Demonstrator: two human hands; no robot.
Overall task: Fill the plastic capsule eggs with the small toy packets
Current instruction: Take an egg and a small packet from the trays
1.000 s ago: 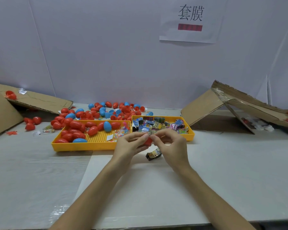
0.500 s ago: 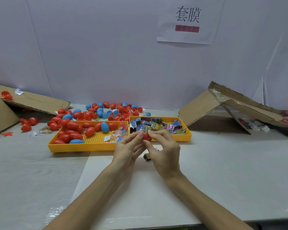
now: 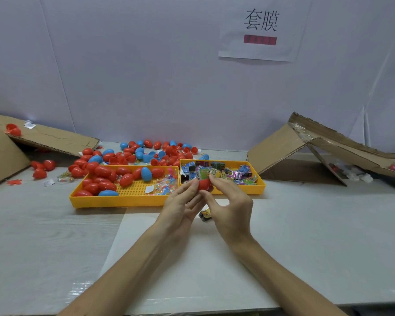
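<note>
Both hands raised near front edge of right yellow tray (image 3: 259,187). Left hand (image 3: 180,202) and right hand (image 3: 232,207) pinch red capsule egg (image 3: 204,184) between fingertips, other fingers loosely curled. Likely step: opening or closing egg; cannot tell which. Dark toy packet (image 3: 205,214) lies on table below hands. Next: packet goes inside, or filled egg goes to left yellow tray (image 3: 114,199).

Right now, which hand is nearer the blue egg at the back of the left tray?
Left. The left hand is right of the blue egg; the right hand is farther right. Both grip a red egg.
</note>
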